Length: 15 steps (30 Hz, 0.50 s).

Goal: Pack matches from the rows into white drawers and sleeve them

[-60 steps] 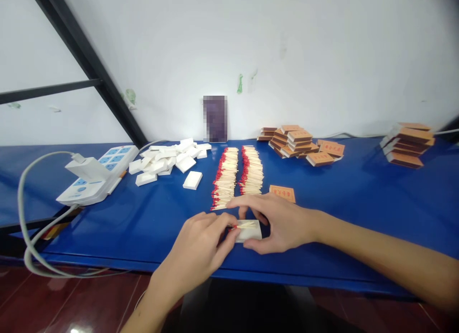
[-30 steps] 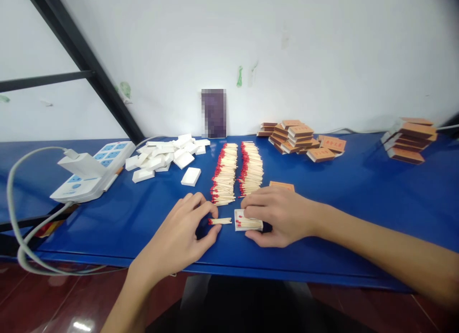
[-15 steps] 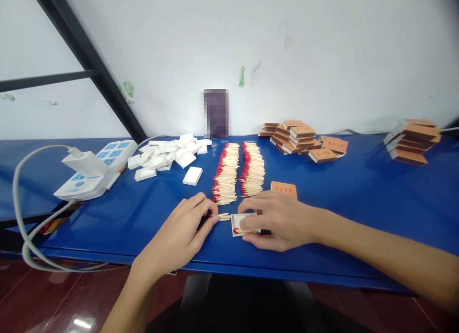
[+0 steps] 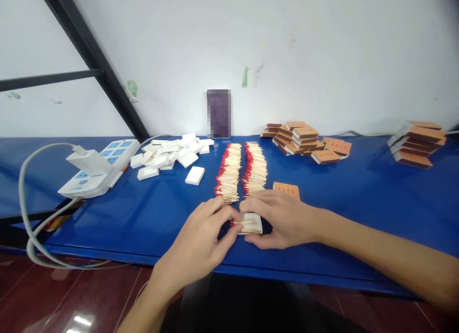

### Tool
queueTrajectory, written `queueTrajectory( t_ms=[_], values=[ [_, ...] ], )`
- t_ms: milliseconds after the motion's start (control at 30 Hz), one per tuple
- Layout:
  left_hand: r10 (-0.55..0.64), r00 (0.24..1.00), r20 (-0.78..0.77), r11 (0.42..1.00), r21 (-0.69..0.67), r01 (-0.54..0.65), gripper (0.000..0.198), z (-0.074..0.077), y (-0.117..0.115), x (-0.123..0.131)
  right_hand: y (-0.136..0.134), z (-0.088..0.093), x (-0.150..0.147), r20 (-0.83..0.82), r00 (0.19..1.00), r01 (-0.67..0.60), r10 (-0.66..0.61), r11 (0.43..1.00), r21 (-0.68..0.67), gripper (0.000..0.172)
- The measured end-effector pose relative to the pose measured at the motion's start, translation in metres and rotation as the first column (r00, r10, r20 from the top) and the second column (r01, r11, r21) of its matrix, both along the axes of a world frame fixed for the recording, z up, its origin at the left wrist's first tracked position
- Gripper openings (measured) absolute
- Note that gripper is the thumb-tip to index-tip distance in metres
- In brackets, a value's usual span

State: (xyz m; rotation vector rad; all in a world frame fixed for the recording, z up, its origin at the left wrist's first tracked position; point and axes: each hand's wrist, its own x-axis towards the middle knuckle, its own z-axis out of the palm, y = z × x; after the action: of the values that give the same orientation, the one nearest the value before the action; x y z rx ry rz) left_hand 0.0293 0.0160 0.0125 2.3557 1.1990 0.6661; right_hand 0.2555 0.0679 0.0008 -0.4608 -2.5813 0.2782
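My left hand (image 4: pixel 206 235) pinches a few red-tipped matches (image 4: pixel 246 222) between thumb and forefinger, their plain ends over a white matchbox tray (image 4: pixel 256 227). Some matches lie inside that tray along its near side. Fingers and thumb of my right hand (image 4: pixel 283 220) grip the tray at its far and near edges, keeping it on the table. Just beyond stand two long rows of matches, a left row (image 4: pixel 229 172) and a right row (image 4: pixel 255 168), red heads to the left. An orange matchbox sleeve (image 4: pixel 287 189) is partly hidden behind my right hand.
White trays (image 4: pixel 168 153) lie heaped at the back left, with a single tray (image 4: pixel 195 175) nearer. Orange matchboxes (image 4: pixel 304 134) are piled at the back right, and another stack (image 4: pixel 418 144) stands farther right. A power strip (image 4: pixel 96 172) with looping cable sits left on the blue table (image 4: pixel 358 218).
My left hand has moved right, bringing its pinched matches from beside the tray to over it. My right fingers have come out of the tray's inside onto its edges. The view has shifted slightly.
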Motion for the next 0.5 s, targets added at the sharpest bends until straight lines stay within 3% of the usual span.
queueTrajectory(
  t_ms=[233, 333, 500],
  values=[
    [-0.012, 0.999, -0.039, 1.000, 0.020, 0.013, 0.014, -0.002, -0.003, 0.005, 0.000, 0.000, -0.001, -0.028, 0.999, -0.031, 0.030, 0.999, -0.038, 0.037],
    [-0.014, 1.000, -0.022, 1.000, 0.022, 0.015, 0.014, 0.000, -0.001, -0.001, 0.000, -0.001, 0.000, -0.022, 1.000, -0.016, 0.017, 1.000, 0.003, 0.029],
    [0.134, 0.986, -0.101, 0.987, 0.107, -0.123, 0.014, 0.003, 0.008, -0.025, 0.001, -0.001, 0.001, 0.034, 0.999, -0.019, 0.017, 0.999, 0.049, 0.019]
  ],
)
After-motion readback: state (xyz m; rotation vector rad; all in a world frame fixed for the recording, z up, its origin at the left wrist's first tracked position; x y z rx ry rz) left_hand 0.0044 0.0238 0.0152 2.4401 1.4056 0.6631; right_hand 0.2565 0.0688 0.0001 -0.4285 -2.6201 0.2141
